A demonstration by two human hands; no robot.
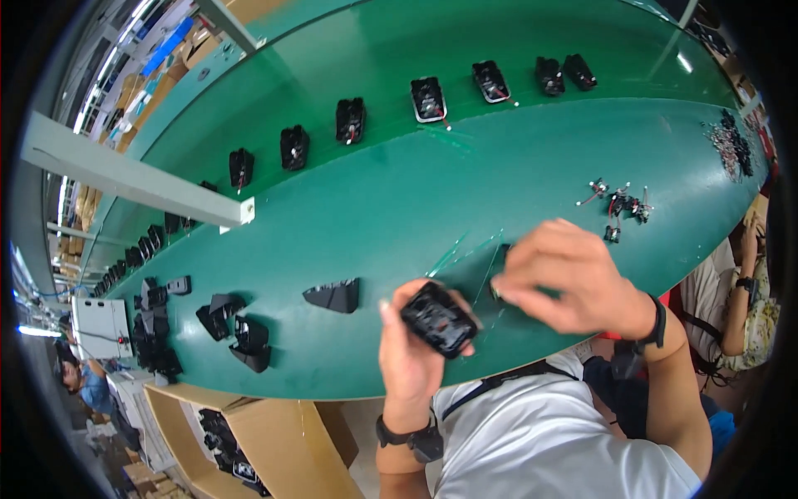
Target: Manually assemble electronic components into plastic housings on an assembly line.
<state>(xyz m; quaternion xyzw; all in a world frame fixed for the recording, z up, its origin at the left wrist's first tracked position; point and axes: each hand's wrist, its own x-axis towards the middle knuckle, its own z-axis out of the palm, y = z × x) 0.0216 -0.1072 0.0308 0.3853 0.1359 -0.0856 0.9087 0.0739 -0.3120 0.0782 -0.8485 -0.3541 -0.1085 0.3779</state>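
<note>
My left hand grips a black plastic housing with its hollow inside facing up. To its right, my right hand hovers above the table with its fingers curled together. A small dark piece shows at those fingertips; its kind is hidden, and I cannot tell whether it is held or lies behind. Thin clear green strips lie on the table just beyond both hands. Left of my left hand rests an angular black plastic shell.
Small wired parts lie beyond my right hand, with a heap of wired pieces at far right. Several black housings line the green belt. More shells sit left, above a cardboard box. A metal post crosses left.
</note>
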